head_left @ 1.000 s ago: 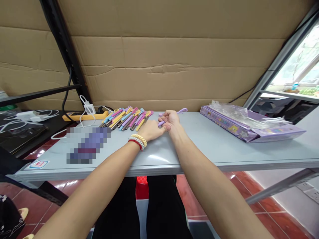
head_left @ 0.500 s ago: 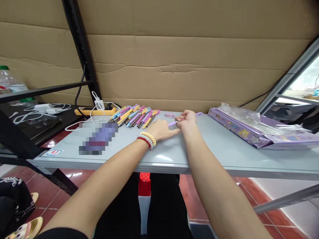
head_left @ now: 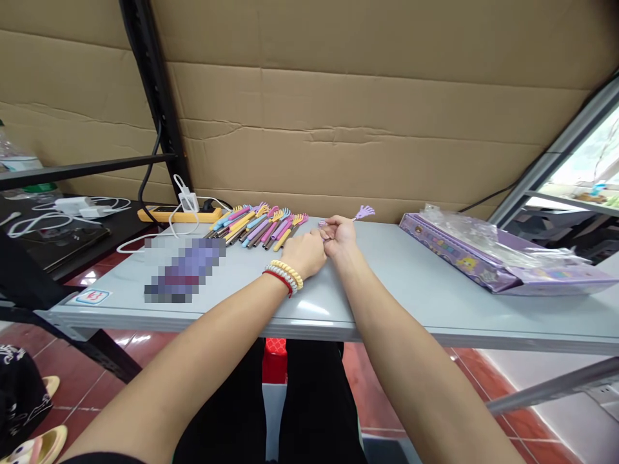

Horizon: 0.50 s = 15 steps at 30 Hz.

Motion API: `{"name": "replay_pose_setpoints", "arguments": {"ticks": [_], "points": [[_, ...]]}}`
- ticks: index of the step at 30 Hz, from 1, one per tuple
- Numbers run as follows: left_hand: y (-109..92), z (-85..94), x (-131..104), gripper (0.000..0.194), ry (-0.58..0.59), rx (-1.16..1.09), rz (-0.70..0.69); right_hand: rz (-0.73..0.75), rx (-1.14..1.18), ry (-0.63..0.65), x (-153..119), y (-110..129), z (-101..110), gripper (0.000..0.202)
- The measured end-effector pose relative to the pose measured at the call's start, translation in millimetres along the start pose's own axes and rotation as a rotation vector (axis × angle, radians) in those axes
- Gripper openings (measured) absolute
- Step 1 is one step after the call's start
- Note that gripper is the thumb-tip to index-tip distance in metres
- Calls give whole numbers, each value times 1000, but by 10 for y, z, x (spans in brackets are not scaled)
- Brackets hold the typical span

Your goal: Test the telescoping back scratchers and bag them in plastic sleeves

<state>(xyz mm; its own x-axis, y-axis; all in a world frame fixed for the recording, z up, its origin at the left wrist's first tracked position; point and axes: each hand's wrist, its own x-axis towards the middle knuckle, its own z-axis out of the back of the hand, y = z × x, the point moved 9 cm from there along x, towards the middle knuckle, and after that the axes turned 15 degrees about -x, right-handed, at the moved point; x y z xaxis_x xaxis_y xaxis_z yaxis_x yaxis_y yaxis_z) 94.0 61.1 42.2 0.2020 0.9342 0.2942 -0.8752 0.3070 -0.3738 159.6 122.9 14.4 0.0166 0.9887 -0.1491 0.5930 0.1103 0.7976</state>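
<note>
A small purple back scratcher (head_left: 365, 212) with a hand-shaped head pokes out past my right hand (head_left: 343, 237), its fingers spread toward the cardboard wall. My right hand is closed around its shaft in a pinch. Pressed up against it, my left hand (head_left: 307, 254) is also closed, gripping the handle end, which my fingers cover. Just left of my hands lies a pile of back scratchers (head_left: 261, 229) in yellow, blue, pink and purple, with dark ends toward me. A small pink piece (head_left: 322, 223) peeks out behind my right fingers.
At right on the grey table (head_left: 401, 283) sits an open purple box (head_left: 449, 254) holding clear plastic wrap (head_left: 493, 235). A pixelated purple item (head_left: 186, 267) lies at left. Behind it are a yellow power strip (head_left: 159, 214) and white cables (head_left: 187, 201). Cardboard (head_left: 338, 129) closes off the back.
My right hand has moved left to meet my left hand, which has curled shut. The scratcher's purple head now shows fully, and the handle stretch between my hands has gone out of sight.
</note>
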Motion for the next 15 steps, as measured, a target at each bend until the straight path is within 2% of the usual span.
{"name": "replay_pose_setpoints", "arguments": {"ticks": [5,11,13,15], "points": [[-27,-3,-42,32,127,-45,-19,57,-25,-137,5,186,189,47],[-71,-11,-10,33,151,-22,-47,104,61,-220,38,344,363,47],[-23,-16,-10,31,165,-45,-49,110,111,-242,66,430,497,47],[109,24,-15,30,167,-94,-29,139,156,-310,83,566,732,46]]}}
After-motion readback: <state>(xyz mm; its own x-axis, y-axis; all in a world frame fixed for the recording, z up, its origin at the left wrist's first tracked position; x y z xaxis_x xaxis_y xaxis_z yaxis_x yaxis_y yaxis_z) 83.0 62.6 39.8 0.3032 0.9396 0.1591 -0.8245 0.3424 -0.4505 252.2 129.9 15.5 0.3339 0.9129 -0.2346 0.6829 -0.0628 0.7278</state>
